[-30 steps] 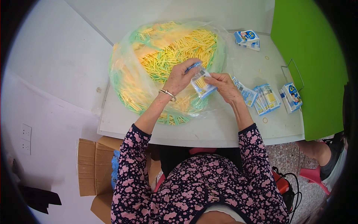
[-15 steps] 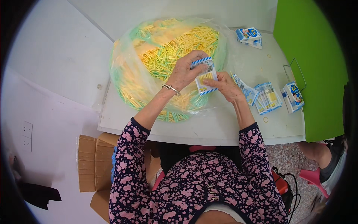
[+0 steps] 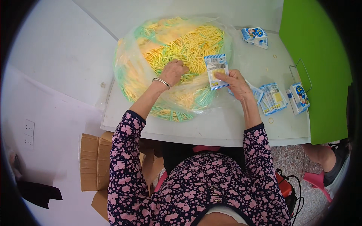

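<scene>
My right hand [image 3: 237, 83] is closed on a small blue-and-white plastic packet [image 3: 217, 62], thumb across its front. Short yellow sticks show through the packet's clear window. My left hand [image 3: 174, 72] is down in a large clear plastic bag [image 3: 126, 71], against a heap of thin yellow and green sticks [image 3: 200, 41]. Its fingers are curled downward; their tips are hidden, so what they grip cannot be made out. Beside my right wrist lie several similar packets [image 3: 273, 98], fanned out on the white table [image 3: 226, 132].
A bundle of blue-and-white packets [image 3: 298, 98] stands by a wire stand [image 3: 305, 73] near the green panel [image 3: 316, 67]. More packets [image 3: 255, 36] lie at the back right. Rubber bands [image 3: 270, 120] are scattered about. An open cardboard box [image 3: 89, 162] sits below, left.
My left hand has let go of the packet and moved left and down into the sticks. My right hand keeps the packet and has shifted slightly right.
</scene>
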Tool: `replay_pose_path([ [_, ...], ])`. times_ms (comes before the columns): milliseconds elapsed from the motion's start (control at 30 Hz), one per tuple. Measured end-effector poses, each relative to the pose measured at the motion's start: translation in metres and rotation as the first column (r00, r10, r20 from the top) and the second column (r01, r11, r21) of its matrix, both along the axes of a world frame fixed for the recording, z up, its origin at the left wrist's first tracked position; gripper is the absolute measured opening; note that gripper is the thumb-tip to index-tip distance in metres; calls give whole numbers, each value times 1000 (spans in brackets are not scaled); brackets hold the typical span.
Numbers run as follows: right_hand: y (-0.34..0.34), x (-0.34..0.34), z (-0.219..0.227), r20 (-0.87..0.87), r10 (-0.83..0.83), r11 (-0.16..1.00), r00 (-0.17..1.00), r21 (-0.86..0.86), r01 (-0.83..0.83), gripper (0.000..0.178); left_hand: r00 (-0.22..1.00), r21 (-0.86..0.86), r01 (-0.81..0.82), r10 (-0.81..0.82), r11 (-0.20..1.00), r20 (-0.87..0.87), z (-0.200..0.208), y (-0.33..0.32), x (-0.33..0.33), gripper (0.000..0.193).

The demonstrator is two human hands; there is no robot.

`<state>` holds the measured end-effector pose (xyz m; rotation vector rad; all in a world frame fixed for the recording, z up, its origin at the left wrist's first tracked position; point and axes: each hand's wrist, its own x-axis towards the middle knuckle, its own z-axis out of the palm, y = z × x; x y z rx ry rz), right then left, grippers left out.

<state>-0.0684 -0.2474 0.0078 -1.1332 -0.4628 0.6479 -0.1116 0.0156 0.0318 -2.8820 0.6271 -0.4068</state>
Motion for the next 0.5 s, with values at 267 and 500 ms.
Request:
replay_pose_path([
  [267, 1, -2, -2, -1, -11, 1000, 1000, -29, 11, 27, 992, 238, 127, -130, 963, -4, 13, -13, 8, 16],
  [500, 0, -2, -4, -49, 10, 1000, 999, 1, -10, 31, 988, -234, 139, -116, 962, 106, 18, 2, 11, 23],
])
